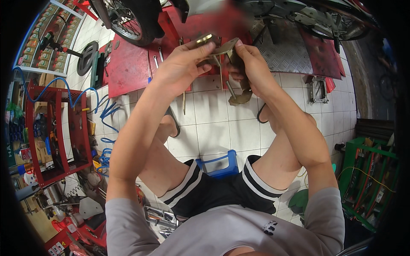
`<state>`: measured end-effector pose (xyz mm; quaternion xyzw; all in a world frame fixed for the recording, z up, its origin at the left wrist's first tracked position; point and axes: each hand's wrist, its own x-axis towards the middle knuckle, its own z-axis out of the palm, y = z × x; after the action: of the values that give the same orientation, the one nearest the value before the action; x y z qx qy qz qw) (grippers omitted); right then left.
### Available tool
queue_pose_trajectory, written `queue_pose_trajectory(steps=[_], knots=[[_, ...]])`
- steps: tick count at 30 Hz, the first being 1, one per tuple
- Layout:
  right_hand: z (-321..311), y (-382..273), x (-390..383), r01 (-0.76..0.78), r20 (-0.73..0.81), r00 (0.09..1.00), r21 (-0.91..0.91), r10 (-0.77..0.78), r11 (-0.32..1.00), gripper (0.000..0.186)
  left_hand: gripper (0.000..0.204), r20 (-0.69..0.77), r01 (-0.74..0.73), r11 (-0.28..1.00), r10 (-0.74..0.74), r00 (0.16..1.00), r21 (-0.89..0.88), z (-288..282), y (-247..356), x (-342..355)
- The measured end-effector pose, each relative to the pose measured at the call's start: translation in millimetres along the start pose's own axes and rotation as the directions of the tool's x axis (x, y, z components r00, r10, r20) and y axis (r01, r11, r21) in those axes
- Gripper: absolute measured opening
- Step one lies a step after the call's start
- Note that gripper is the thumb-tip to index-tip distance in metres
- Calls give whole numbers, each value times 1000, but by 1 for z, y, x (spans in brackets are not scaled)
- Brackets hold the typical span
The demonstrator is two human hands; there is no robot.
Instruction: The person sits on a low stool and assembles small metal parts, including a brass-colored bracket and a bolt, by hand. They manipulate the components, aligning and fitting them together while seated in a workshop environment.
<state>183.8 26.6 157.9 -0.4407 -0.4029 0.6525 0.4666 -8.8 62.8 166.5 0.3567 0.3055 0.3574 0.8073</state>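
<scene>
Near the red platform (126, 70), the right hand (253, 64) grips a metal bracket (225, 47); I cannot tell how the left hand (183, 64) grips. Wrenches (156, 61) lie on the platform.

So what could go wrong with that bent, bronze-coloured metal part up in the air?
The bent metal part might slip from the right hand and hit the white square-tiled floor or the bare-skinned right foot. The thin, blue-handled tool near the edge of the flat red metal platform could perhaps get knocked off.
</scene>
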Motion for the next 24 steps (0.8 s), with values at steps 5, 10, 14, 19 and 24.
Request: queue_pose_trajectory(steps=[5,10,14,19,24], knots=[[-2,0,1,-15,-21,1000,-5,15,1000,49,27,39,-1,1000,1,999,12,-2,1,0],[-1,1,1,13,-35,999,-17,-14,1000,48,28,80,21,999,-18,997,-41,0,5,1],[1,2,2,-28,-14,1000,13,28,1000,40,25,28,-11,1000,11,1000,12,-3,3,-1],[-3,5,2,-26,14,1000,22,26,999,37,23,86,29,998,-25,996,-47,5,7,-2],[-1,2,1,-38,45,998,5,38,999,38,23,-16,-9,999,10,1000,43,-1,1,0]])
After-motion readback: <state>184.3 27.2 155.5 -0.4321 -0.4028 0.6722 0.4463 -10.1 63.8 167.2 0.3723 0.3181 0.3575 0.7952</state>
